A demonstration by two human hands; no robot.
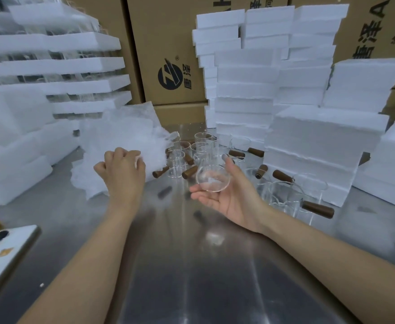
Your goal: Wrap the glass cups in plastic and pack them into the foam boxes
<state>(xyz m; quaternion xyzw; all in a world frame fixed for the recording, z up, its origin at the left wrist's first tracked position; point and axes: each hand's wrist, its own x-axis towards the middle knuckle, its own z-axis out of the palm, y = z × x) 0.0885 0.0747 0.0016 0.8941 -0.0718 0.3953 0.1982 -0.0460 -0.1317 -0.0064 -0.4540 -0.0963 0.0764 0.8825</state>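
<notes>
Fingers of the left hand (121, 170) are curled and pinch the edge of the plastic sheets (121, 134), which lie in a pile on the metal table (192, 265). The right hand (231, 195), palm up, holds 1 glass cup (213, 177) above the table, with thumb and fingers curved around it. Other glass cups (201, 141) stand behind, near the foam boxes (308, 141).

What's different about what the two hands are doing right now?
The left hand is knuckles-up, gripping the white plastic wrap; the right hand is palm-up, holding a glass cup. The left hand's fingers curl tight; the right hand's lie looser. Both are bare, above the steel table.
</notes>
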